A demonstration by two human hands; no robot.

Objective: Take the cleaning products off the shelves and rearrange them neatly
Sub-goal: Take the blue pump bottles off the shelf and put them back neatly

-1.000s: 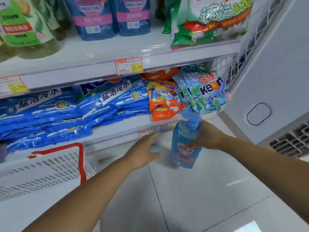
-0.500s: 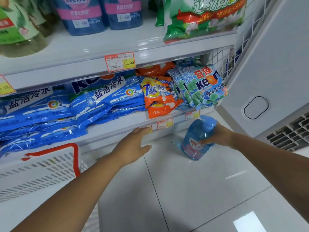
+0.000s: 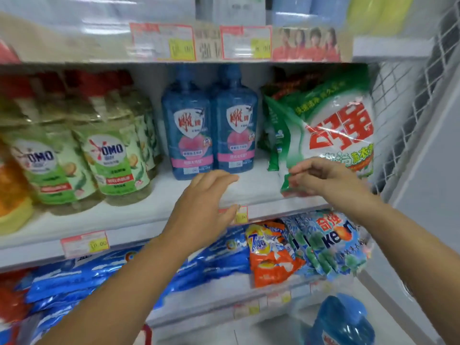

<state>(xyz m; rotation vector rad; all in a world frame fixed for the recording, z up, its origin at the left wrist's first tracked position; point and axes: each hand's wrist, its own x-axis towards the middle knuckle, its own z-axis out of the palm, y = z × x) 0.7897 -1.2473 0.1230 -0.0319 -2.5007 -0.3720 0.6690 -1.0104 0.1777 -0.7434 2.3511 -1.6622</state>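
Two blue detergent bottles [image 3: 211, 135] with pink labels stand side by side on the middle shelf [image 3: 149, 210]. My left hand [image 3: 206, 207] hovers open just in front of them, fingers straight and holding nothing. To their right leans a large green and white washing powder bag [image 3: 331, 120]. My right hand [image 3: 323, 180] pinches that bag's lower left corner with curled fingers. A third blue bottle [image 3: 343, 322] of the same kind stands on the floor at the lower right, apart from both hands.
Green OMO bottles [image 3: 112, 158] fill the shelf's left side. On the shelf below lie blue bags [image 3: 99, 272], orange Tide bags [image 3: 271, 257] and Keon bags [image 3: 331, 245]. A wire mesh panel [image 3: 408, 115] closes the shelf's right end, beside a white cabinet [image 3: 435, 195].
My right hand let go of the blue bottle, which now stands on the floor, and rose to the green bag. My left hand rose to the middle shelf. The view tilted up.
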